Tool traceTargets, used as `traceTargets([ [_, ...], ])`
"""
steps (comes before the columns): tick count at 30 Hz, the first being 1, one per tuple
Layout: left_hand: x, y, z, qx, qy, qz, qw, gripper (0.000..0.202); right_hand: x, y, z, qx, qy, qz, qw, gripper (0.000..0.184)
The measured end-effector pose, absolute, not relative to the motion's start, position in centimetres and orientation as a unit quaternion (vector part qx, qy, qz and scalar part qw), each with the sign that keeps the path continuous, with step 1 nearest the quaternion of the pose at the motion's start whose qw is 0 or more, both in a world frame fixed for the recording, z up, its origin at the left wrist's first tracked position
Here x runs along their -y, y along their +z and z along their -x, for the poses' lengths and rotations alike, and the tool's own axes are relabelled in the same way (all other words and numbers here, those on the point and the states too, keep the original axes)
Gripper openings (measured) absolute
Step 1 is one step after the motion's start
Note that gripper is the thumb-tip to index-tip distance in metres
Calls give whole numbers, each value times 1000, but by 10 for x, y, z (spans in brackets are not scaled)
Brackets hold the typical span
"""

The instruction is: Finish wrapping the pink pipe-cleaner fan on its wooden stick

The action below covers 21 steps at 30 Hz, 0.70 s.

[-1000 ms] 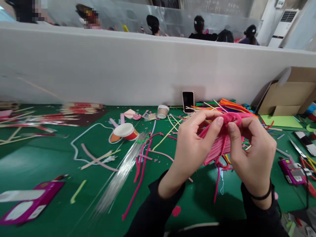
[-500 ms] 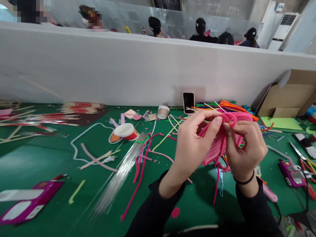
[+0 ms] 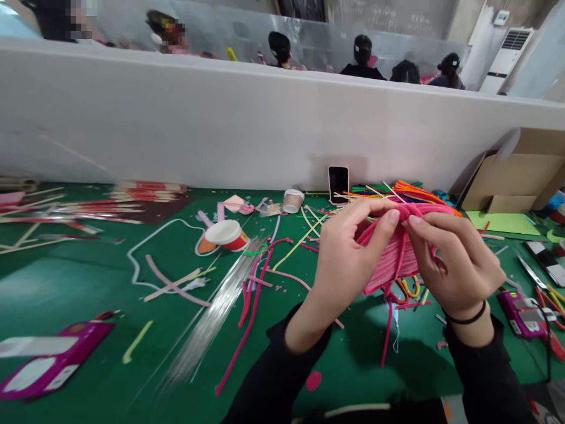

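Note:
A pink box-like piece (image 3: pixel 388 259), its sides lined with rows of fuzzy pipe cleaner, is held up above the table. My left hand (image 3: pixel 353 253) grips it from the left, thumb on its top edge. At the same edge my right hand (image 3: pixel 459 253) pinches a pink pipe cleaner (image 3: pixel 406 211) between thumb and forefinger. A darker pink strand runs down the front, and its tail (image 3: pixel 387 335) hangs below. Behind the fingers, part of the piece is hidden.
Loose pink pipe cleaners (image 3: pixel 247 330) and a bundle of clear thin rods (image 3: pixel 212 318) lie left of centre. A paper cup (image 3: pixel 227 235) lies beyond. A phone (image 3: pixel 338 184) leans on the white partition (image 3: pixel 220 118). Scissors (image 3: pixel 532 271) and a cardboard box (image 3: pixel 514 171) are at right.
My right hand has moved right and turned, drawing the pink strand down. The raised loop at the top edge has closed tight. My left hand stays in place.

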State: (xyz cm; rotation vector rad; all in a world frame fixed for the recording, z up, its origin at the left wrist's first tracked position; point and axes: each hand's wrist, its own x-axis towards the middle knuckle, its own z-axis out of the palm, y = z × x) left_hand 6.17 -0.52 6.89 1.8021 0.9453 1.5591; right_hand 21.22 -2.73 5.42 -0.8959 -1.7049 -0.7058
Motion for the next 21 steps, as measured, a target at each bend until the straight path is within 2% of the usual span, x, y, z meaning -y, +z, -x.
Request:
traceTargets([
  [8,5,70,-66,-369,574,-666,302,14,33,58,-216,742,-331,398,426,19],
  [12,8,69,-71,-381,567,-666,302,15,28,51,-214,709,-328,419,463,20],
  [14,12,69,-73,-377,576,-653,316,22,28,48,-212,688,-278,428,516,20],
  [16,18,67,-73,-359,587,-634,354,33,34,46,-211,667,-176,448,568,21],
  [19,30,61,-73,-309,570,-623,438,38,51,47,-211,653,30,461,600,41],
  [21,35,55,-73,-273,550,-639,464,34,59,48,-218,654,104,464,588,55],
])
